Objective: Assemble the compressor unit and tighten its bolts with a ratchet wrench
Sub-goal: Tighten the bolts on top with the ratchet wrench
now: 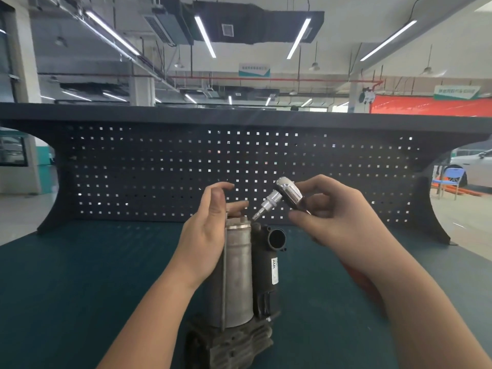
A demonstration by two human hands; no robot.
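Two bare hands work over an upright compressor unit point(239, 275) that stands on a dark teal bench point(80, 288) in the head view. The unit consists of a dull grey metal cylinder point(237, 272) mounted on a dark ribbed base point(229, 342), with a black plastic housing point(266, 270) pressed against the cylinder's right side; that housing carries a round open port near its top and a white label down its side. A thin metal rod runs along the cylinder's left edge.

The left hand point(210, 225) rests its palm against the upper left side of the cylinder, fingers straight and relaxed, fingertips rising above the cylinder's top cap; its grip is wide and closes on nothing.

The right hand point(332, 209) holds a chrome ratchet wrench point(288, 194) by the neck just below its polished head, thumb and fingers curled round it. A silver socket with a short bit point(266, 206) points down and left from the head, and its tip sits just above the top of the unit, near the seam between cylinder and housing; whether it touches a bolt cannot be told.

Behind the bench stands a black perforated back panel point(159, 169). Beyond it hang long ceiling light strips point(205, 35), and a blue chair point(452, 177) sits far right.
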